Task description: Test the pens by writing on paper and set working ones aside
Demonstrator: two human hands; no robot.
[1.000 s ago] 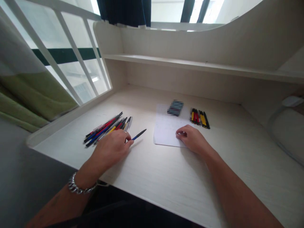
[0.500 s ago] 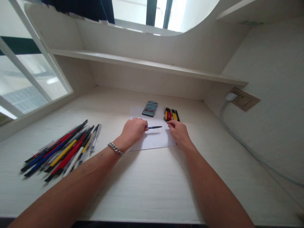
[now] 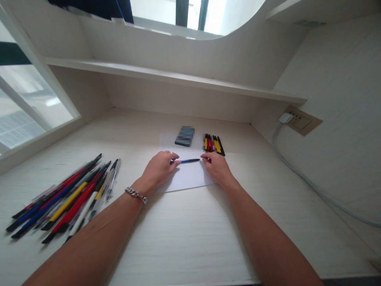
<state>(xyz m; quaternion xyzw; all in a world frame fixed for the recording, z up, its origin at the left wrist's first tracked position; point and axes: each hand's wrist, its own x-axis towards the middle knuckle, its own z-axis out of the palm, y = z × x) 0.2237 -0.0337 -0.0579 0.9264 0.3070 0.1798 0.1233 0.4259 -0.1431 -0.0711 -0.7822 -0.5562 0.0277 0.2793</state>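
A blue pen [image 3: 189, 161] with a dark tip lies level above the white sheet of paper [image 3: 190, 178]. My left hand [image 3: 160, 167], with a ring and a chain bracelet at the wrist, pinches its left end between thumb and fingers. At the pen's right tip is my right hand [image 3: 216, 166], its thumb and forefinger slightly apart; whether they touch the tip I cannot tell. Just behind my right hand, several black, yellow and red pens [image 3: 213, 143] stand side by side in a neat row on the desk.
A phone-like dark object [image 3: 185, 136], its surface blurred, lies on the paper's far part. At left a loose heap of pens [image 3: 68, 198] spreads over the desk [image 3: 184, 238]. A shelf [image 3: 178, 78] spans the back. On the right wall, a plugged-in cable [image 3: 297, 171] hangs from a socket [image 3: 304, 120].
My right hand has come closer to the tip of the blue pen, which my left hand still holds. The whole view has shifted a little.
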